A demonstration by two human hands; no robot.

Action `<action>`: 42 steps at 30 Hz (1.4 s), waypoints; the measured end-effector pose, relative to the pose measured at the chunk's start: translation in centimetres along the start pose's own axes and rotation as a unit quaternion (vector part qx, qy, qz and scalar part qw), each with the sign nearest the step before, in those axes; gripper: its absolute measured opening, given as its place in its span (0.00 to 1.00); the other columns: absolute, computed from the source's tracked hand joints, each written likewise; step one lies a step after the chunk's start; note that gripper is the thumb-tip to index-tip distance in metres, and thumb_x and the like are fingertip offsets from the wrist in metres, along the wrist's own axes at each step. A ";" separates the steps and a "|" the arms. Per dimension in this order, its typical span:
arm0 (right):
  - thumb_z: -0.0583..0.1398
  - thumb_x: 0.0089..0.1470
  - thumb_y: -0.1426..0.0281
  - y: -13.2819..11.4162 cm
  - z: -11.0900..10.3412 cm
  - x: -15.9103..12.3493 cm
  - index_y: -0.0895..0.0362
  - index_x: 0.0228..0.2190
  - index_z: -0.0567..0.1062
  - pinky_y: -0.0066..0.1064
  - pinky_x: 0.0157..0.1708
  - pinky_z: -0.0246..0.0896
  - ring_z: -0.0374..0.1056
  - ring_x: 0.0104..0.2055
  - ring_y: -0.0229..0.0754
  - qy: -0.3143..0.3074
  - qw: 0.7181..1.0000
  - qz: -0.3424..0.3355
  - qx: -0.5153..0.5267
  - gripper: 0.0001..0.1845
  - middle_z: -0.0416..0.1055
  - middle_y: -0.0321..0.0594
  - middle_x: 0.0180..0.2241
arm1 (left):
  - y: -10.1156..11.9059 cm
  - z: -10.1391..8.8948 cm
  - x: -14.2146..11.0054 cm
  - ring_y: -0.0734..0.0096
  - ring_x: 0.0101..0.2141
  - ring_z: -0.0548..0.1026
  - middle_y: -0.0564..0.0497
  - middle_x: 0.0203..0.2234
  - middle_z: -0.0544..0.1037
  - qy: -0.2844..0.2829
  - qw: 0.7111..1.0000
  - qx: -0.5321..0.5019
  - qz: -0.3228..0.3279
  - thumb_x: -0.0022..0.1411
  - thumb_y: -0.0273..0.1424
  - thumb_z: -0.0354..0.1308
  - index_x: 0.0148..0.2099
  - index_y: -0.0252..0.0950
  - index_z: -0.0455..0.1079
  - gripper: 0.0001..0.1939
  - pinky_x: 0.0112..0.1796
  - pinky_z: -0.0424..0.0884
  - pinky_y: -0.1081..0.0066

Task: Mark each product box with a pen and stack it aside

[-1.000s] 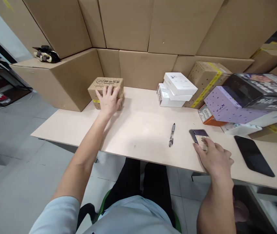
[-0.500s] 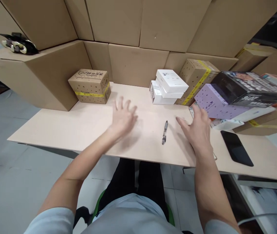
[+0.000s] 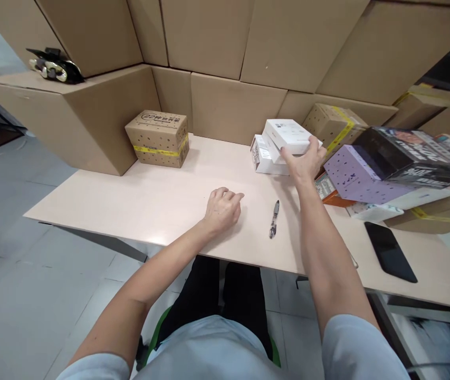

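Observation:
My right hand (image 3: pixel 307 162) grips the top white box (image 3: pixel 288 133) of a small stack, thumb at its front edge and fingers at its right end. Below that box are further white boxes (image 3: pixel 265 161), partly covered by the hand. My left hand (image 3: pixel 223 210) rests on the table with its fingers curled in and nothing visible in them. Between the two arms lies a pen (image 3: pixel 274 219), apart from both hands. The phone with a patterned back is hidden behind my right forearm except for a small edge.
A brown carton with yellow tape (image 3: pixel 157 140) stands back left. To the right are a yellow-taped carton (image 3: pixel 333 129), a purple box (image 3: pixel 361 177), a black box (image 3: pixel 410 158) and a black phone (image 3: pixel 391 252). Cardboard panels (image 3: pixel 225 105) wall the table's back.
My left hand has let go of the brown carton, moved right and curled its fingers. My right hand has left the patterned phone and taken hold of the top white box.

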State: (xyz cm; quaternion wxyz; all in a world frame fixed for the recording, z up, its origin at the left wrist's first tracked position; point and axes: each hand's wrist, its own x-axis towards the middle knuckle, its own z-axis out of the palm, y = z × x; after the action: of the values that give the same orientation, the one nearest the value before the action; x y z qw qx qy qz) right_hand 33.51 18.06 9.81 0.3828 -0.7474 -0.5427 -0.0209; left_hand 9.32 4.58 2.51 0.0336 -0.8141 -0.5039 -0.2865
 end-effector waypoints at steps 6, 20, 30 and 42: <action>0.64 0.53 0.54 -0.7 -5.4 -11.7 0.59 0.65 0.60 0.56 0.62 0.59 0.56 0.65 0.62 0.022 0.989 -0.139 0.047 0.44 0.56 0.57 0.57 | -1.1 -2.1 0.6 0.53 0.51 0.75 0.45 0.47 0.83 0.081 0.987 -0.060 -0.125 0.68 0.30 0.54 0.57 0.40 0.75 0.17 0.53 0.71 0.54; 0.61 0.56 0.41 -0.4 -6.7 -30.1 0.57 0.58 0.70 0.68 0.54 0.58 0.57 0.55 0.68 -0.055 0.985 -0.149 -0.073 0.40 0.62 0.64 0.53 | 0.9 -2.5 -6.5 0.63 0.44 0.79 0.47 0.41 0.83 0.130 0.964 -0.200 -0.121 0.69 0.29 0.54 0.45 0.40 0.76 0.09 0.47 0.77 0.60; 0.49 0.70 0.69 3.0 -8.5 -20.8 0.55 0.56 0.78 0.41 0.42 0.62 0.63 0.42 0.53 -0.171 0.957 -0.160 -0.170 0.23 0.70 0.52 0.41 | 2.3 -2.0 -6.5 0.67 0.41 0.80 0.48 0.39 0.82 0.152 0.935 -0.279 -0.158 0.67 0.25 0.53 0.42 0.39 0.77 0.11 0.33 0.77 0.70; 0.53 0.65 0.77 4.9 -6.0 -17.5 0.57 0.44 0.78 0.37 0.38 0.57 0.67 0.44 0.52 -0.234 0.900 -0.272 -0.246 0.14 0.75 0.52 0.41 | 2.6 -1.5 -6.3 0.58 0.53 0.76 0.44 0.49 0.80 0.101 0.960 -0.225 -0.133 0.68 0.25 0.55 0.45 0.40 0.78 0.11 0.42 0.80 0.61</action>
State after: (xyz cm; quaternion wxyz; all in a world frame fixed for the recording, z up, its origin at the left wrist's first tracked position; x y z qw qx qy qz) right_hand 32.66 0.02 3.54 0.0283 -0.6241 -0.7766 -0.0813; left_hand 8.80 -2.21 1.21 -0.1380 -0.6934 -0.5239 -0.4751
